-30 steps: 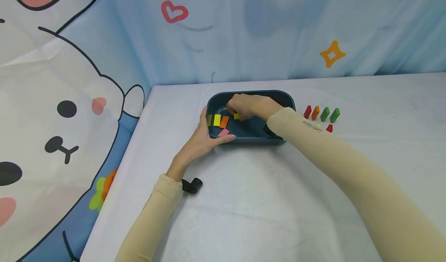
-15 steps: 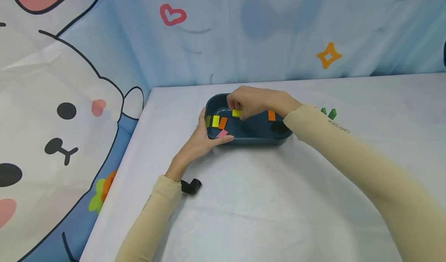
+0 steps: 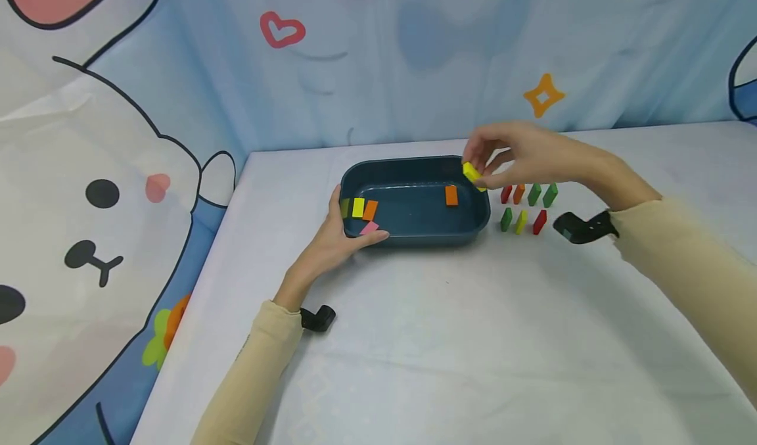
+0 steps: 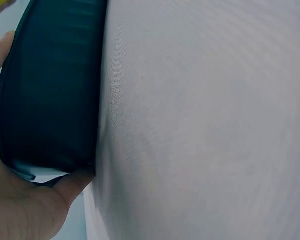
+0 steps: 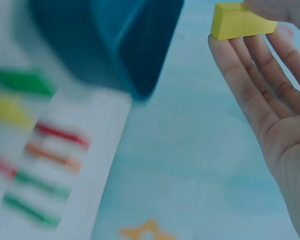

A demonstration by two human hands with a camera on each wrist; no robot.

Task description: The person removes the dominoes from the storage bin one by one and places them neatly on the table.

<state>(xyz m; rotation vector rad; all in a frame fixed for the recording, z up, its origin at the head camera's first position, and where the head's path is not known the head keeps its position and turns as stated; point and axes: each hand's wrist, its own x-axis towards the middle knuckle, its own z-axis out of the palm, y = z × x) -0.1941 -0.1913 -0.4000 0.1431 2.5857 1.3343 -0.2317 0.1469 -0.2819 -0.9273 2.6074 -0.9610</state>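
My right hand (image 3: pixel 526 152) pinches a yellow block (image 3: pixel 473 174) between thumb and fingertips, above the right end of a dark blue tray (image 3: pixel 426 240). In the right wrist view that yellow block (image 5: pixel 240 22) lies across the fingertips under the thumb. My left hand (image 3: pixel 325 244) grips the tray's left end, thumb along the front rim and fingers round the side. Inside the tray, near the left hand, are another yellow block (image 3: pixel 358 207), an orange block (image 3: pixel 370 210) and a pink block (image 3: pixel 369 228). A second orange block (image 3: pixel 451 195) lies farther right in it.
Right of the tray, several small blocks stand on the white cloth in two rows. The back row has red, orange and green blocks (image 3: pixel 535 194); the front row has green, yellow (image 3: pixel 521 222) and red ones. A printed curtain (image 3: pixel 378 70) hangs behind the table.
My right hand has lifted the yellow block out of the tray and moved right with it, uncovering the tray's middle and the rows of blocks. My left hand stays on the tray.
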